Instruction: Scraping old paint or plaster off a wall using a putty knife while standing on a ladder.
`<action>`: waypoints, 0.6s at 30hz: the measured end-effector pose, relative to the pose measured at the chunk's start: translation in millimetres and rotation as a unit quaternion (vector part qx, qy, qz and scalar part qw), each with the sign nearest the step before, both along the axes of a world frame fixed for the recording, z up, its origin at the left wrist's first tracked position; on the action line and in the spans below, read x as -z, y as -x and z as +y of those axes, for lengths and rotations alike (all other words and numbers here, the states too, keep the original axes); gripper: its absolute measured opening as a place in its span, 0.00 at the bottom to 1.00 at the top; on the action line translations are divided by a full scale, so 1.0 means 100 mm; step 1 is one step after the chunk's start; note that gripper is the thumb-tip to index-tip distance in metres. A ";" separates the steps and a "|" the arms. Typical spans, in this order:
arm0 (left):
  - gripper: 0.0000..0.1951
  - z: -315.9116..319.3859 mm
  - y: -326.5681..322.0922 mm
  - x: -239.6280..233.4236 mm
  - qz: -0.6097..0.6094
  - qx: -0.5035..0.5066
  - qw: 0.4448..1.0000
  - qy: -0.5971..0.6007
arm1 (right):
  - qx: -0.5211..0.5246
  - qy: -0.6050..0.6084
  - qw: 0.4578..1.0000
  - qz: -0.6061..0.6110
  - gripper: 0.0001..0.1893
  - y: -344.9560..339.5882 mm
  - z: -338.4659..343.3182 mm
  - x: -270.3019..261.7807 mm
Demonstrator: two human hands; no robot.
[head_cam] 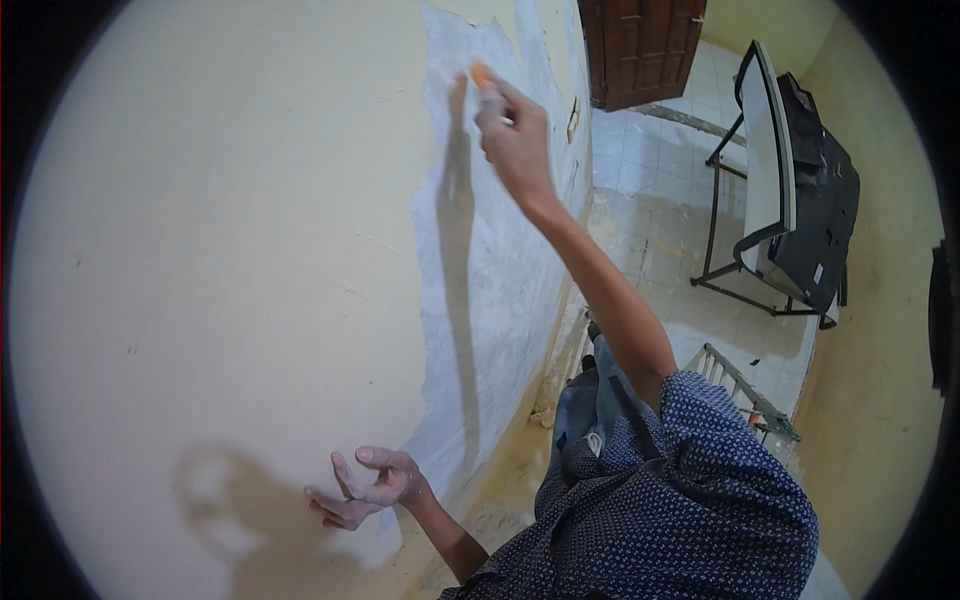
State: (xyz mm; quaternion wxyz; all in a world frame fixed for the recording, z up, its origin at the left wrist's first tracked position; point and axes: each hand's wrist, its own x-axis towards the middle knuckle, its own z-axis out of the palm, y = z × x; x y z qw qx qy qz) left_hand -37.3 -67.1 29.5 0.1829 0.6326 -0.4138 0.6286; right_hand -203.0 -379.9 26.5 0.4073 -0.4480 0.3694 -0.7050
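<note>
My right hand (517, 146) is raised to the upper part of a wall, shut on a small tool with an orange part (479, 73). The tool is blurred and most of it is hidden by my fingers. Behind it lies a bare grey-white patch (495, 262) with a ragged edge. Cream paint (262, 225) covers the wall to the left of that patch. Lower down, my left hand (367, 487) has its fingers spread and looks dusty. It holds nothing and is close to the painted wall; whether it touches cannot be told.
A wooden door (651, 52) stands at the top. On the right, a dark padded piece (817, 217) and a white panel (766, 150) rest at a metal frame (712, 217). A ladder (739, 382) is near my side. Debris marks the tiled floor (637, 202).
</note>
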 end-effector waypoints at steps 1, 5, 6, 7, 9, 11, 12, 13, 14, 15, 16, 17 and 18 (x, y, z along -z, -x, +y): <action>0.15 0.03 -0.02 0.00 0.001 -0.014 1.000 0.004 | -0.107 -0.106 0.984 -0.098 0.18 0.08 0.04 0.02; 0.14 0.00 0.09 0.08 0.045 -0.008 0.999 0.011 | -0.114 -0.045 0.930 0.346 0.18 0.55 0.41 1.45; 0.13 0.05 0.05 0.12 0.049 -0.006 0.999 0.004 | -0.121 -0.058 0.835 0.533 0.20 0.58 0.86 1.64; 0.12 0.07 0.03 0.15 0.055 0.002 0.998 -0.001 | -0.213 -0.121 0.775 0.582 0.22 0.69 1.21 1.68; 0.12 0.06 0.05 0.14 0.073 -0.005 0.997 0.002 | -0.286 -0.112 0.805 0.507 0.21 1.02 1.78 2.00; 0.10 0.09 0.01 0.17 0.085 -0.001 0.996 -0.003 | -0.317 -0.194 0.781 0.503 0.21 1.23 2.15 2.14; 0.09 0.13 -0.01 0.18 0.088 0.003 0.996 -0.010 | -0.329 -0.188 0.771 0.512 0.21 1.28 2.26 2.12; 0.09 0.06 0.02 0.18 0.093 0.019 0.995 0.008 | -0.316 -0.213 0.789 0.482 0.21 1.30 2.34 2.07; 0.10 0.00 0.04 0.18 0.097 0.033 0.994 0.025 | -0.303 -0.239 0.805 0.452 0.21 1.32 2.39 2.03; 0.10 -0.03 0.04 0.20 0.101 0.020 0.994 0.028 | -0.312 -0.232 0.798 0.460 0.21 1.31 2.37 1.96; 0.09 -0.04 0.01 0.20 0.072 0.008 0.997 0.014 | -0.290 -0.209 0.812 0.461 0.21 1.27 2.30 1.87; 0.09 -0.04 0.00 0.20 0.043 -0.004 0.999 -0.002 | -0.269 -0.185 0.825 0.461 0.21 1.24 2.20 1.79; 0.09 -0.05 -0.01 0.22 0.046 -0.013 0.999 0.001 | -0.265 -0.164 0.829 0.464 0.20 1.22 2.10 1.72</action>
